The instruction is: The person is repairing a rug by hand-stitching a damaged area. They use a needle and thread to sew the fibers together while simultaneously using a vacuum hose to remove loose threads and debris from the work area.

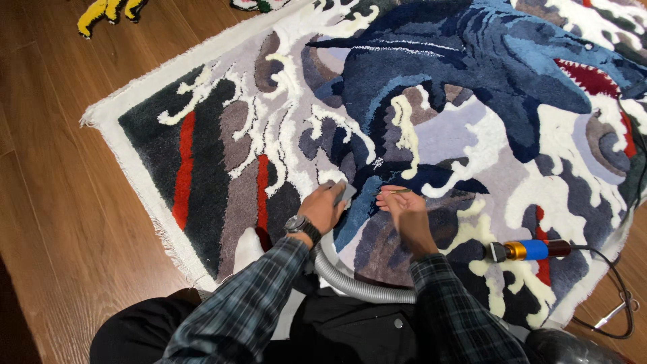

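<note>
A large tufted rug [431, 114] with a blue shark, white waves and red stripes lies on the wooden floor. My left hand [322, 207], with a wristwatch, grips the pale nozzle [346, 192] of a grey ribbed hose [357, 286] and presses it onto the pile. Just to its right, my right hand [403, 205] rests on the rug and pinches a thin pointed tool [397, 192], its tip toward the nozzle. Both hands work on a dark blue patch near the rug's front edge.
A blue and gold corded hand tool [532, 250] lies on the rug at my right, its black cable [617, 296] looping over the floor. My white-socked foot [248, 248] rests on the rug's near edge. A yellow tufted piece [108, 12] lies on the floor far left.
</note>
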